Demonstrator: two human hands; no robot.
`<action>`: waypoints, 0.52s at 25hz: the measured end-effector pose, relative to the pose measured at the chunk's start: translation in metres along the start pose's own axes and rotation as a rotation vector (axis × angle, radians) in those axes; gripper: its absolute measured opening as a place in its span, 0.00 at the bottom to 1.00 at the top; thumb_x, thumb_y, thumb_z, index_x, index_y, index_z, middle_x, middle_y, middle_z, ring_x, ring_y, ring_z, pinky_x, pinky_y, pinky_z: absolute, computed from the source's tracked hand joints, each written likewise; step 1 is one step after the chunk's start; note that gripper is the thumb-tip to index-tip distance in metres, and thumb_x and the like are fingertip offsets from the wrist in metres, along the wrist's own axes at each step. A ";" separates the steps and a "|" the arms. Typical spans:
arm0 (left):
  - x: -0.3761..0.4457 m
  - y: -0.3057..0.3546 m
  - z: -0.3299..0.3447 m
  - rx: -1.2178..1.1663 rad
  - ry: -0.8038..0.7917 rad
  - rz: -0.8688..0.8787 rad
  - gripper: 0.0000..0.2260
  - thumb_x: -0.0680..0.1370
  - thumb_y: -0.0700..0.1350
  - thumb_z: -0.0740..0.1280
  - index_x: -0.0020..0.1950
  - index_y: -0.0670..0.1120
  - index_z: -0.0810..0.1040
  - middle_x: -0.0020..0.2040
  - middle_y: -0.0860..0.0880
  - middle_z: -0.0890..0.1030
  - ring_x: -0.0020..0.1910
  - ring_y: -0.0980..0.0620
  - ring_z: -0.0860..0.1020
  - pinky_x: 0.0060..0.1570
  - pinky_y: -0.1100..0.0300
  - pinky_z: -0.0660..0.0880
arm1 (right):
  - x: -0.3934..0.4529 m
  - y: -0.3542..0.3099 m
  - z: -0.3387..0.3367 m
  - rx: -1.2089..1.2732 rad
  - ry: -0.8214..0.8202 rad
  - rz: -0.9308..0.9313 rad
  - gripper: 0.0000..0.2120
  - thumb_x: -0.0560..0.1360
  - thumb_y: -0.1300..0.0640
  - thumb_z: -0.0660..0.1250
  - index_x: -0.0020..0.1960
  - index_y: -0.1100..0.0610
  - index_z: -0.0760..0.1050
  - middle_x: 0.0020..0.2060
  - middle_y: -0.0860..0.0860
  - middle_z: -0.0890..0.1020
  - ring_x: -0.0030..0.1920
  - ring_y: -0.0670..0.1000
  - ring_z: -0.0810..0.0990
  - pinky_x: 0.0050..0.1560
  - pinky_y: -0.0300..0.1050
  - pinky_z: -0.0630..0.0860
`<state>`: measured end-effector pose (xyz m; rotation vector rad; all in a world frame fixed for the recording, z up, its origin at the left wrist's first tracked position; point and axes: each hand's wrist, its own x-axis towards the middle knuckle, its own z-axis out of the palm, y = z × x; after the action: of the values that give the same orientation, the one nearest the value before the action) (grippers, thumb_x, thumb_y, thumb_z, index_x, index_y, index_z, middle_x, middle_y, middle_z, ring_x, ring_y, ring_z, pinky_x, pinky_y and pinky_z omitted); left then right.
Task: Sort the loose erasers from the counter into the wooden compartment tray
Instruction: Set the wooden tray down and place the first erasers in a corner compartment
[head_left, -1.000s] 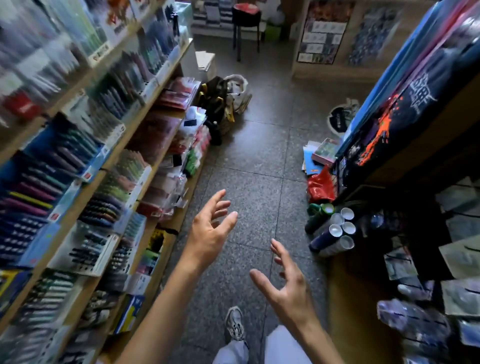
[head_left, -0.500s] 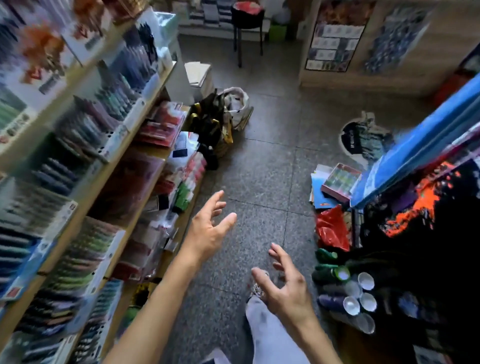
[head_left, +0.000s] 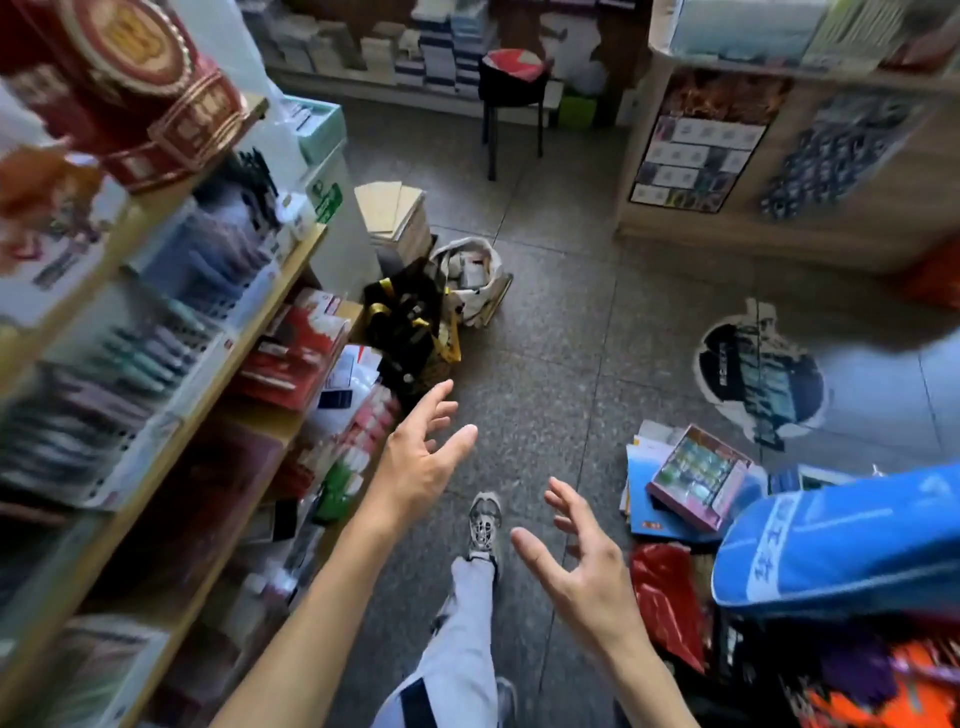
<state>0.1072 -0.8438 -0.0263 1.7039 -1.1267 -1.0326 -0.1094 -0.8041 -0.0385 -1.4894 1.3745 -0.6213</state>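
Right hand (head_left: 587, 577): you are holding it out empty over the floor, fingers spread and relaxed, apparently for balance while walking.
Left hand (head_left: 423, 462): you are carrying it forward beside the shelf unit's front edge, fingers apart, gripping nothing.
Shoe (head_left: 484, 525): you are stepping along the aisle floor (head_left: 571, 338), so this reads as travel, not sorting.
Shelf unit (head_left: 249, 332): running along your left, stocking pens and packets facing outward for browsing.
Floor stock (head_left: 696, 478): a boxed set is lying on folders at the aisle's right edge.
Stool (head_left: 511, 78): standing at the aisle's far end.
Erasers, wooden tray, counter: none is showing; you are likely heading toward them.
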 end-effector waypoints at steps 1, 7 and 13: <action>0.031 0.002 0.005 0.001 0.003 -0.003 0.28 0.75 0.53 0.70 0.74 0.54 0.67 0.63 0.51 0.76 0.62 0.54 0.76 0.65 0.53 0.73 | 0.031 -0.001 -0.005 -0.008 -0.005 0.001 0.43 0.60 0.22 0.64 0.71 0.40 0.66 0.63 0.39 0.76 0.61 0.38 0.75 0.63 0.41 0.73; 0.227 0.031 0.023 -0.017 0.012 -0.012 0.27 0.77 0.49 0.71 0.74 0.52 0.67 0.64 0.49 0.77 0.61 0.54 0.77 0.64 0.56 0.73 | 0.219 -0.031 -0.045 -0.079 -0.070 0.054 0.47 0.60 0.19 0.61 0.74 0.40 0.62 0.67 0.40 0.73 0.65 0.39 0.72 0.66 0.44 0.71; 0.402 0.093 0.038 0.007 -0.053 0.009 0.27 0.76 0.50 0.70 0.74 0.52 0.68 0.63 0.51 0.77 0.62 0.56 0.76 0.64 0.57 0.73 | 0.379 -0.066 -0.097 -0.034 -0.030 0.138 0.46 0.59 0.19 0.61 0.73 0.38 0.63 0.65 0.37 0.74 0.63 0.38 0.72 0.65 0.45 0.72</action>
<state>0.1520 -1.2553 -0.0267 1.6838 -1.1718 -1.0746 -0.0769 -1.1996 -0.0334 -1.4115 1.4570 -0.4896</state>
